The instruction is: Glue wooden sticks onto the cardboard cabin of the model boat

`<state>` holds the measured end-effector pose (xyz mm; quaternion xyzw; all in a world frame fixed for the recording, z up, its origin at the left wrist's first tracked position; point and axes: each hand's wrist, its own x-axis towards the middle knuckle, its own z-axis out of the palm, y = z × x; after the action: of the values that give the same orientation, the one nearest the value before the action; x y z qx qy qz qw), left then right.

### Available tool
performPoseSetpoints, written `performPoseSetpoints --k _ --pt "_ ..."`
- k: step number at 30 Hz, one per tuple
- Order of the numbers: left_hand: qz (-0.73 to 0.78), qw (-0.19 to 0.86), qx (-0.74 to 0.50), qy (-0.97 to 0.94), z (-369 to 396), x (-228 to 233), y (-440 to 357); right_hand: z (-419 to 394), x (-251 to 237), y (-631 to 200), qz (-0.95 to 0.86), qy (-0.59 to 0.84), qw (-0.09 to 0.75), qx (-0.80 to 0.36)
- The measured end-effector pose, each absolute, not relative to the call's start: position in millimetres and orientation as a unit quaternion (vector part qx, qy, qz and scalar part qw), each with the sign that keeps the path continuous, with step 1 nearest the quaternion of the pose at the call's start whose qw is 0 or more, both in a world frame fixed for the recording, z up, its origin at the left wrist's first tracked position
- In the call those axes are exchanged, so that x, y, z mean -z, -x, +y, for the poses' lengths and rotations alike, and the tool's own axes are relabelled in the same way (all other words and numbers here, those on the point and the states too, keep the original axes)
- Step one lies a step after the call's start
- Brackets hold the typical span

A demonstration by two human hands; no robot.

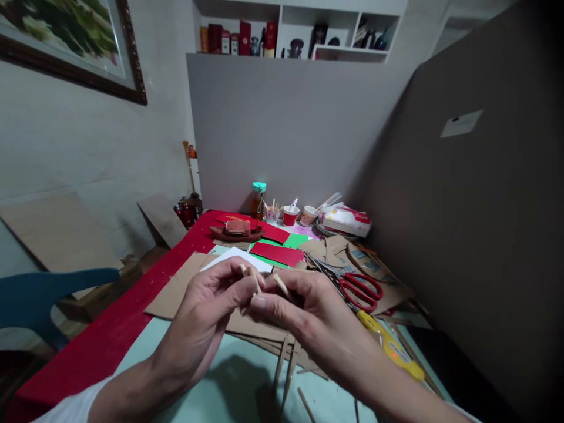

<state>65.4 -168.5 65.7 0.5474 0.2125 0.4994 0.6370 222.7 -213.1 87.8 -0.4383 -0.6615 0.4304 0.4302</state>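
Note:
Both hands meet over the middle of the table. Between its thumb and fingers, my left hand (202, 314) pinches a pale thin strip (253, 281), wood or cardboard, I cannot tell which. My right hand (321, 320) is closed on another pale strip (281, 285), and its thumb reaches the left hand's fingertips. Under the hands lies a brown cardboard sheet (171, 294) on a pale green mat (145, 346). Several narrow cardboard strips (289, 376) lie below the hands, partly hidden by the right one.
Red-handled scissors (361, 292) and a yellow tool (392, 346) with an orange light lie right. Behind are a model boat (237, 231), red card (277, 254), paper cups (291, 215), a teal-lidded jar (259, 200) and a tissue pack (346, 220). Grey panels (282, 129) border the table.

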Motion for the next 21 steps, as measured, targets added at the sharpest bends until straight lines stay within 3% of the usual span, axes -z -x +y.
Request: performPoseSetpoints --k 5,15,21 --pt "0.209 0.639 -0.491 -0.553 -168 -69 -72 -237 -89 -238 -0.679 0.524 0.394 -0.329" --pt "0.254 0.674 -0.355 -0.596 -150 -56 -89 -234 -77 -270 -0.761 0.548 0.293 -0.187" --pt "0.242 0.680 -0.303 -0.623 -146 -49 -92 -226 -68 -273 -0.762 0.554 0.265 -0.207"
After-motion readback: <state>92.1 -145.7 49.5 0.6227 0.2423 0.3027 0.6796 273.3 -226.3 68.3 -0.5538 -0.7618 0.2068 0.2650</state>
